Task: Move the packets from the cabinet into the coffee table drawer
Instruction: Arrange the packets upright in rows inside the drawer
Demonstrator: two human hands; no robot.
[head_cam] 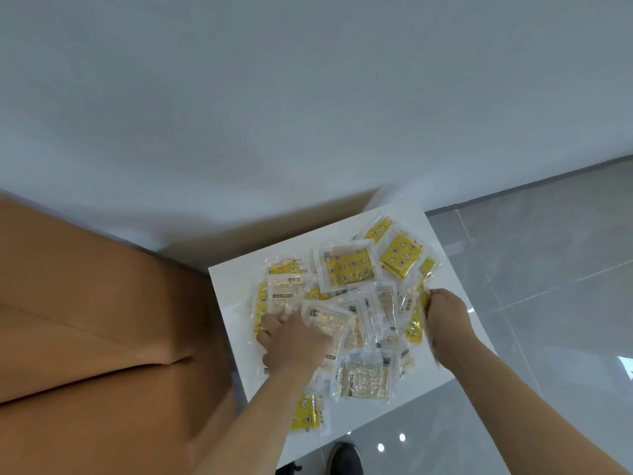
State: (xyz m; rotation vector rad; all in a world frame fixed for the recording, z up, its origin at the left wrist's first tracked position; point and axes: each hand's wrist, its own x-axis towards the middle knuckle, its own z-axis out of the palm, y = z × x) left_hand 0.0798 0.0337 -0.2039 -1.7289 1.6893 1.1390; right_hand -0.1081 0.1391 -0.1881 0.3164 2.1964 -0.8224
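A heap of several clear packets with yellow printed pads [347, 267] lies on a white cabinet top [229, 286] beside the wall. My left hand [294, 344] presses down on the left part of the heap, its fingers curled over packets with pale backs. At the heap's right edge my right hand [445, 317] closes its fingertips on the packets there. One yellow packet [306, 413] lies apart near the front edge, under my left forearm. No coffee table drawer is in view.
An orange-brown sofa [96, 337] fills the left side, touching the cabinet. A white wall rises behind. Grey glossy floor tiles [548, 269] spread to the right and in front. A dark shoe [344, 459] shows at the bottom edge.
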